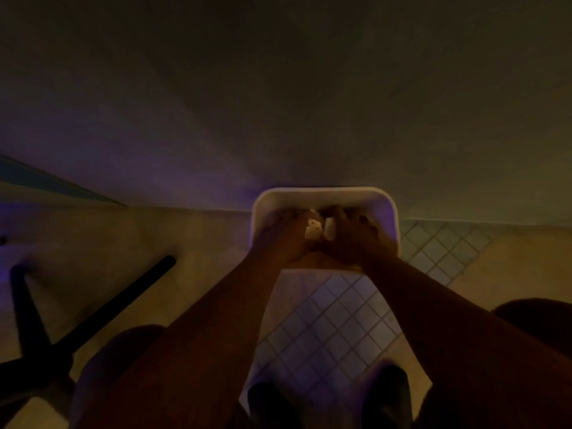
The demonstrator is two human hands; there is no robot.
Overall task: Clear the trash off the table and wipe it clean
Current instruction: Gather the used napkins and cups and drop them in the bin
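Observation:
The scene is dim and blurred. A white rectangular bin (pixel 325 193) stands on the floor against the wall. Both my hands reach down over its opening. My left hand (pixel 288 236) holds a pale crumpled piece of trash (pixel 313 232) with small dark spots. My right hand (pixel 356 239) holds another pale crumpled piece (pixel 330 232) right beside it. The two hands are close together, nearly touching. The inside of the bin is hidden by my hands and by shadow.
Tiled floor (pixel 334 320) lies below the bin, with my feet (pixel 383 394) at the bottom edge. Dark chair legs (pixel 102 308) slant across the lower left. A plain wall (pixel 278 103) fills the upper half.

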